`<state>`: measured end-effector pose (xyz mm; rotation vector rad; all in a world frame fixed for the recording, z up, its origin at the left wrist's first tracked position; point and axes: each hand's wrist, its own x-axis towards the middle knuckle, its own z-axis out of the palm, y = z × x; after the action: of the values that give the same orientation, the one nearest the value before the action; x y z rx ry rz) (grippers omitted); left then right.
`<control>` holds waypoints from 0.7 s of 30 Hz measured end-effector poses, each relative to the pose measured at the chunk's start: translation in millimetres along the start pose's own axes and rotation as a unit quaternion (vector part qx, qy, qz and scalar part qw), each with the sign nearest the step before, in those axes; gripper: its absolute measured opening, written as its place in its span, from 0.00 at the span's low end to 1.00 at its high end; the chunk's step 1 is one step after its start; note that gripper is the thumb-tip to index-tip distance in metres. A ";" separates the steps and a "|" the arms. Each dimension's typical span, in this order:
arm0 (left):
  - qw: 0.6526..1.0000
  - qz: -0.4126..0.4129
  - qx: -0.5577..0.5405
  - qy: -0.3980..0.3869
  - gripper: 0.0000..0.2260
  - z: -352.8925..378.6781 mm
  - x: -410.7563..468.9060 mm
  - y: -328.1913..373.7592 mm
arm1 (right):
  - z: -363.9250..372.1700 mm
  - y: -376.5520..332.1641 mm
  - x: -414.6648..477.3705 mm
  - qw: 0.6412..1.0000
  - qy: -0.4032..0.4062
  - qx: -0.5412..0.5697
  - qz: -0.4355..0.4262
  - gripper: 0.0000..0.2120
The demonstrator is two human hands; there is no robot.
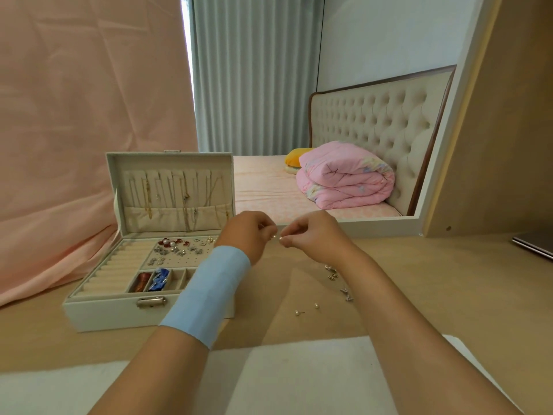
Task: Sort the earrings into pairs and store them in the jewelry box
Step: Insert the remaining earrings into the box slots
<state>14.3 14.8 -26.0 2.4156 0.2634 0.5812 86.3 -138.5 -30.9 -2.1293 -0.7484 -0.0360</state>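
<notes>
A tiny earring [275,236] is being held in the air above the table [419,295]. The left hand [244,232] and right hand [311,235] are pinching it from either side, fingertips almost meeting; its axis is too small to tell. The open jewelry box [119,313] is standing to the left, nearer the left hand, whose forearm is crossing its right edge. Loose earrings [330,272] and pearl studs [299,312] are lying beside the right forearm.
</notes>
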 end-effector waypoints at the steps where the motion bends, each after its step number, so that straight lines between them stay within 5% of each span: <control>1: 1.000 -0.002 -0.006 0.000 0.06 -9.7 -3.8 -2.8 | 1.5 -7.9 -0.2 1.000 -0.001 0.014 -0.014 0.04; 12: 0.999 -0.023 0.002 -0.039 0.05 -79.5 -60.7 -56.5 | 56.0 -63.3 -21.5 0.991 -0.109 -0.009 -0.077 0.06; 21: 0.994 -0.035 0.010 -0.101 0.04 -79.8 -60.6 -64.3 | 80.2 -65.0 -29.9 0.984 -0.082 -0.139 -0.080 0.05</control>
<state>-79.4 88.1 -30.8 2.4508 0.2662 0.3004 9.2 -64.7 -43.2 -2.3509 -1.0648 -0.0544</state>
